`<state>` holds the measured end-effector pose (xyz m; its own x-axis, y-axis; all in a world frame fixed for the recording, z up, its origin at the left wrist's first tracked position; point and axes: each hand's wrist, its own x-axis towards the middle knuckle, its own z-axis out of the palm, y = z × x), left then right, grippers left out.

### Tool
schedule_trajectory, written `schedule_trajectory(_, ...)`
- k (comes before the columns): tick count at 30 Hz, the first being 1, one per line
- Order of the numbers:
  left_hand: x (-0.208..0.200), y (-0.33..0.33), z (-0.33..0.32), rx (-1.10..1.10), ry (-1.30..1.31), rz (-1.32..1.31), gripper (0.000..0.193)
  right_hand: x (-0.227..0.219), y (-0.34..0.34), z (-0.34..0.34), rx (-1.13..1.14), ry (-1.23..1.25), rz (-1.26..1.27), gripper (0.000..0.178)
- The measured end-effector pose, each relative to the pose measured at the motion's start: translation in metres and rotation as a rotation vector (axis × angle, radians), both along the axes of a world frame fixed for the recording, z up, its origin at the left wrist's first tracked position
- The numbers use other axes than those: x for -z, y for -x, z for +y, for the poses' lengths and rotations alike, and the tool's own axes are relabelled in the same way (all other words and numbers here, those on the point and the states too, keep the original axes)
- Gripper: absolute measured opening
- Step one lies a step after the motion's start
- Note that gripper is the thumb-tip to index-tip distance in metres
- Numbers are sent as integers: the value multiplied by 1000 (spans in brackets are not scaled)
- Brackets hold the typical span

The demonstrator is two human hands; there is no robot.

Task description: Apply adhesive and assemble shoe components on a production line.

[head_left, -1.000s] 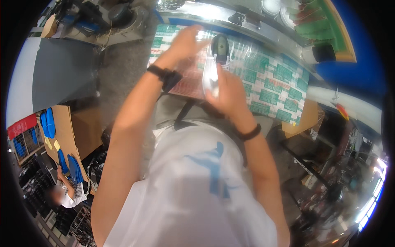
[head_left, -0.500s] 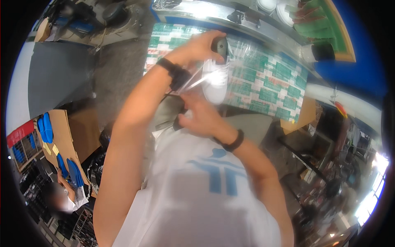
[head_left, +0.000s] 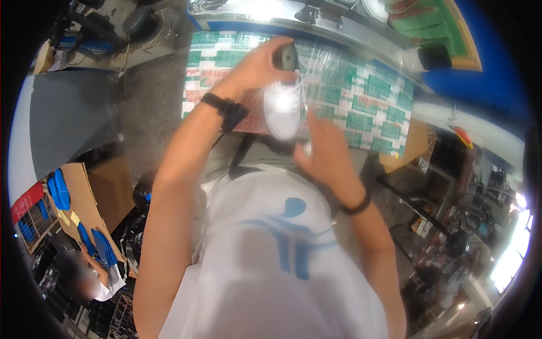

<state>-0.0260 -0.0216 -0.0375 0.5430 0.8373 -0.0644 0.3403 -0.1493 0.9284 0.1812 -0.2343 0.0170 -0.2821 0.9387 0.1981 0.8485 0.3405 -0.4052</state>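
A white lace-up shoe points its toe toward me over the wrapped surface. At its heel end sits a dark grey shoe last, and my left hand is closed round that last, thumb near the shoe's opening. A white shoelace runs from the shoe's upper right side down to my right hand. That hand, smeared by motion, is closed to the right of the toe, apart from the shoe. Something small and white shows between its thumb and fingers; its shape is unclear.
Green-and-white printed packaging under clear plastic covers the work surface. Beyond it runs a metal-edged conveyor, with a green tray at the far right. Cardboard with blue shoe parts and another person are at left.
My right hand has swung from the shoe's left, near my shirt, across to its right, with the lace now on that side. The left hand and shoe sit slightly further left in view.
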Motion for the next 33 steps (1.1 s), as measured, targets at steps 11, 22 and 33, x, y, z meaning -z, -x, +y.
schedule_trajectory(11, 2, -6, 3, 42, 44, -83, 94, 25, 8, 34, 160, 56, 239, 78)
schedule_trajectory(22, 7, 3, 6, 34, 52, -88, 95, 0, 18, -9, 167, 296, 275, 74)
schedule_trajectory(33, 7, -4, 0, 26, -16, -102, 95, 32, 15, 34, 197, 69, 284, 75)
